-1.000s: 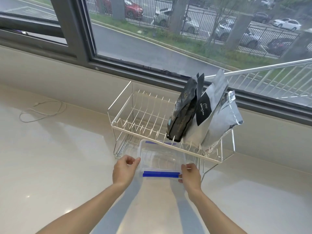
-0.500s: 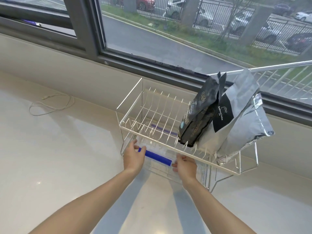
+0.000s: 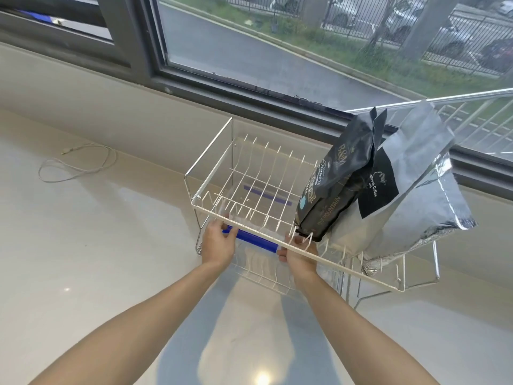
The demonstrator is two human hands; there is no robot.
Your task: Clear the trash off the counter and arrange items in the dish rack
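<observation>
A white two-tier wire dish rack (image 3: 191,177) stands on the pale counter below the window. A clear plastic container with blue clips (image 3: 251,238) lies in the rack's lower tier, under the upper shelf. My left hand (image 3: 218,241) grips its near left corner and my right hand (image 3: 298,257) grips its near right corner. A black coffee bag (image 3: 333,187) and a silver bag with a black label (image 3: 410,190) lean on the upper tier's right side.
A thin white cable (image 3: 77,165) lies looped on the counter at the left. The dark window frame (image 3: 144,45) and a low ledge run behind the rack. The counter (image 3: 83,259) stretches left and toward me.
Both hands pushed the clear container from the counter in front of the rack into the lower tier. The view moved closer to the rack.
</observation>
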